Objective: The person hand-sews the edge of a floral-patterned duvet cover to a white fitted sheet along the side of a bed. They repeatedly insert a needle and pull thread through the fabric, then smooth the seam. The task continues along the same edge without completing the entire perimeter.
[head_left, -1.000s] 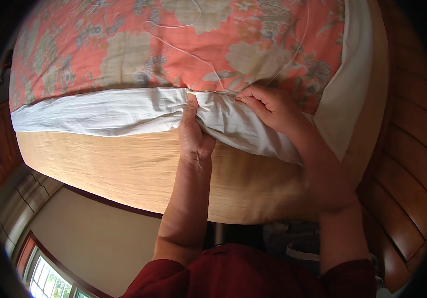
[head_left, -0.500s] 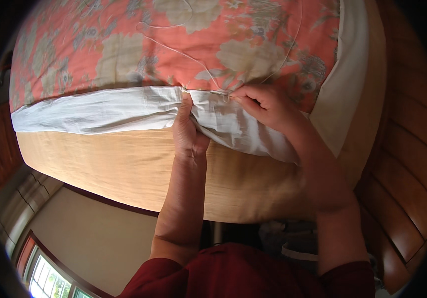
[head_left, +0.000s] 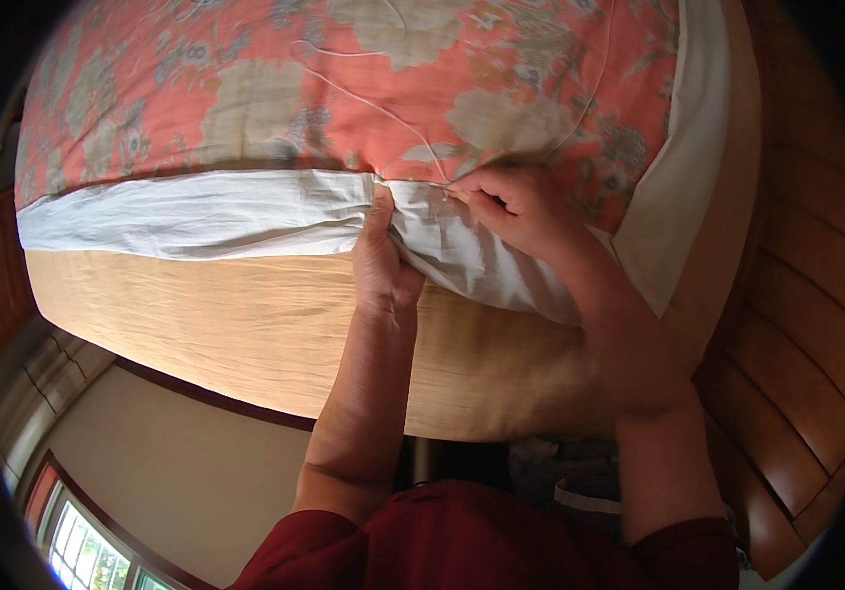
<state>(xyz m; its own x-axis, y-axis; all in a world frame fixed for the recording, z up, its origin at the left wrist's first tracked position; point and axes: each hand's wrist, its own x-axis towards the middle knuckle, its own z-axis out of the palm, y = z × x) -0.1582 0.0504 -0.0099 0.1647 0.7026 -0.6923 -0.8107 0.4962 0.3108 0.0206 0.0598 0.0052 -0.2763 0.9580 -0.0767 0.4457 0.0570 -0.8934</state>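
A bright window [head_left: 88, 547] shows lower left, brown wooden planks [head_left: 792, 418] at right

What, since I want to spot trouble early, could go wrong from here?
The loose white thread trails in curves over the floral fabric, so it might snag or tangle. The white cloth is bunched at the left hand, so its edge could slip or pucker. The right hand pinches near that edge; if it holds a needle, too small to tell, a finger might get pricked.

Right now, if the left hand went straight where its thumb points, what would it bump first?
Just past the white cloth it holds, the left hand would probably meet the flowery blanket first, though depth is unclear.
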